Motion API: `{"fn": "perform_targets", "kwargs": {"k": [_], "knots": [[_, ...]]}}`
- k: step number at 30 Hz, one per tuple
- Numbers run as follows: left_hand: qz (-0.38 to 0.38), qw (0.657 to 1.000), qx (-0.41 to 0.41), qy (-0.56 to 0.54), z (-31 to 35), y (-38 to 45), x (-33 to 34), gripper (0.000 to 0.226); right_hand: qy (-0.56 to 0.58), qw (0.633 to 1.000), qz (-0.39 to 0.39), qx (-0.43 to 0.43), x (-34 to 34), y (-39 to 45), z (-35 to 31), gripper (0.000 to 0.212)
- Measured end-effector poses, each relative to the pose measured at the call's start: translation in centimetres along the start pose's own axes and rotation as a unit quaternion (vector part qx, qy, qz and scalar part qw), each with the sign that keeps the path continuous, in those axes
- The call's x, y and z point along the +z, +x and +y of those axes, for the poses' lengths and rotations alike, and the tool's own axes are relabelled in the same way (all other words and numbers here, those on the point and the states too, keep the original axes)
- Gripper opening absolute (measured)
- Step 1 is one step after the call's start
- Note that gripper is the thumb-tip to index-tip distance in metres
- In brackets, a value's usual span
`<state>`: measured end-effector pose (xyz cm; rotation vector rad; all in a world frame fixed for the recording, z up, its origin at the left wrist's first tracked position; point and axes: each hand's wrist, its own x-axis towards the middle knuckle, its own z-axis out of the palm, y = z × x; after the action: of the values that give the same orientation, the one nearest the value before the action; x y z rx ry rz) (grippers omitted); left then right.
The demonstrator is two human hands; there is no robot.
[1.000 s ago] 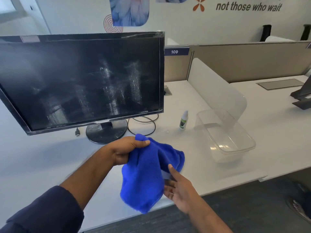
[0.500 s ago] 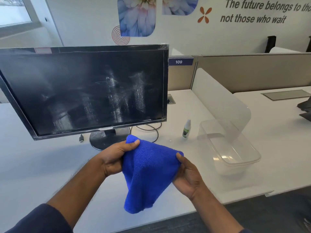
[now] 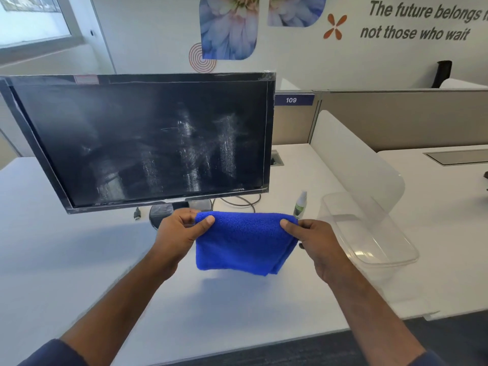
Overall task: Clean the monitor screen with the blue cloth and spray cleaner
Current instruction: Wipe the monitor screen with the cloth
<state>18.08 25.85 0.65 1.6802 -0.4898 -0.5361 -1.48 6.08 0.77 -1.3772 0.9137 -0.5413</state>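
Both hands held the blue cloth (image 3: 244,241) at lower centre of frame: left hand (image 3: 179,231) and right hand (image 3: 314,239) pinched its top corners, likely to present a flat folded pad. Smeared monitor screen (image 3: 148,141) upper left; spray cleaner (image 3: 300,205) stood untouched on the worktop (image 3: 79,260).

Left hand (image 3: 182,231) and right hand (image 3: 310,240) level, forearms extended, each grip pinched (thumbs on top)

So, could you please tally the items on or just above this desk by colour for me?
Blue: 1, the folded blue cloth held between both hands
Black: 1, the monitor
White and green: 1, the spray bottle
Clear: 1, the plastic container
Total: 4
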Motion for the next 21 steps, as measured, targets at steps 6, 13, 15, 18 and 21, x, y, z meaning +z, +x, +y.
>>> {"fn": "perform_targets", "kwargs": {"k": [6,13,15,18,21], "knots": [[-0.014,0.996,0.055,-0.063,0.4,-1.1,-0.3,0.025,0.003,0.993,-0.02,-0.12,0.1,0.2,-0.9,0.013],[0.016,0.987,0.099,-0.126,-0.2,-1.9,0.0,0.034,0.002,0.993,-0.07,-0.097,0.5,0.7,-1.2,0.041],[-0.004,0.986,0.095,-0.135,-0.5,-2.2,0.0,0.036,-0.016,0.994,-0.083,-0.071,0.7,1.1,-1.0,0.044],[-0.049,0.988,0.1,-0.102,-0.6,-2.5,0.0,0.033,-0.068,0.993,-0.096,-0.027,1.1,1.8,-0.3,0.03],[-0.061,0.987,0.146,-0.006,-0.5,-2.2,0.4,0.029,-0.08,0.989,-0.12,-0.016,1.6,2.3,1.0,0.016]]}}
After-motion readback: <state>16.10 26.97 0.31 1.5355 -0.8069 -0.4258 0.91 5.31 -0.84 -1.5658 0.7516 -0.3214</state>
